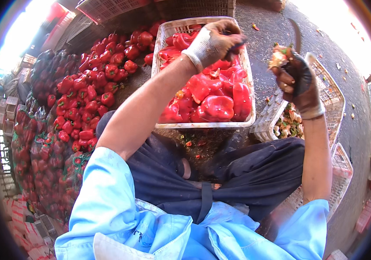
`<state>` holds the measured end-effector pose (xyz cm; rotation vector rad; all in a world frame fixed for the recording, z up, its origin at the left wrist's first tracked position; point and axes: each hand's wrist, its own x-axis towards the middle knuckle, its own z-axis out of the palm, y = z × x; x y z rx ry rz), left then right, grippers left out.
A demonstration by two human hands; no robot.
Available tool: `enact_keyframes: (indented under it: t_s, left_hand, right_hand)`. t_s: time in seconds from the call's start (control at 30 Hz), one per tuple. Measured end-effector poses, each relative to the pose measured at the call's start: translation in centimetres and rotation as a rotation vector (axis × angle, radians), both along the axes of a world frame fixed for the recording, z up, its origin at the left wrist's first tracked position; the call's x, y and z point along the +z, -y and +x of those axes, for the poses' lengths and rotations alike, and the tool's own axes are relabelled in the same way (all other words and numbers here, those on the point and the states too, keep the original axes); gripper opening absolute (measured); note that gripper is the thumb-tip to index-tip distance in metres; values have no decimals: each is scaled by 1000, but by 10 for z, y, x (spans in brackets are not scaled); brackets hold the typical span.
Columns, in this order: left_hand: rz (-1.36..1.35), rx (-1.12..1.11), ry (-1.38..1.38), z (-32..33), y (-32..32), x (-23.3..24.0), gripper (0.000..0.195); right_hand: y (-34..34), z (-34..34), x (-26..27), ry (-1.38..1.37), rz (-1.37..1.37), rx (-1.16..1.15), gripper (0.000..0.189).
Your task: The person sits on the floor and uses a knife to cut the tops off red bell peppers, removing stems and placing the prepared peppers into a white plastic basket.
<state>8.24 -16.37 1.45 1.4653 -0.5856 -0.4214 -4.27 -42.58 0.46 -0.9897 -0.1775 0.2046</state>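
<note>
My left hand (219,42), in a white knit glove with dark-stained fingers, is over the far right part of a white plastic crate (253,112). Its fingers are curled; red shows at the fingertips, but blur hides whether a piece is held. Red bell pepper pieces (216,107), cut and hollowed, fill this crate. To the right, my right hand (299,78) wears a dark-palmed glove. A knife with a curved blade (296,35) sticks up from it, the handle hidden. The same hand holds a pale pepper core (279,58) with green bits.
Whole red bell peppers (87,94) lie heaped on the floor at left, beside filled mesh sacks (47,162). Below my right hand, another crate (266,126) holds pepper cores (288,125). A further crate (343,165) stands by my right knee. Scraps litter the wet floor (263,26).
</note>
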Motion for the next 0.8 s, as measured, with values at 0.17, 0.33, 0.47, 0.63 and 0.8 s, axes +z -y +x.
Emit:
enact_keyframes:
  t_s: [0.17,0.33,0.47,0.63,0.8]
  left_hand:
    - [841,347,1019,35,-82,-39,40]
    - [1149,42,634,-11,-129,-25,40]
    - [1307,-128,690,-39,-149,-66,44]
    - [1352,-87,603,-40,-141,-72,29]
    - [809,-13,387,-28,-134,-62,28]
  right_hand:
    - [31,3,-2,-171,-208,-405,32]
    - [50,-11,14,-218,-418,-590,30]
    - [31,-16,28,-139,-665,-608,29]
    - [64,-28,33,-370,-722,-635,30]
    - [96,-52,9,-257,-1642,-874,45]
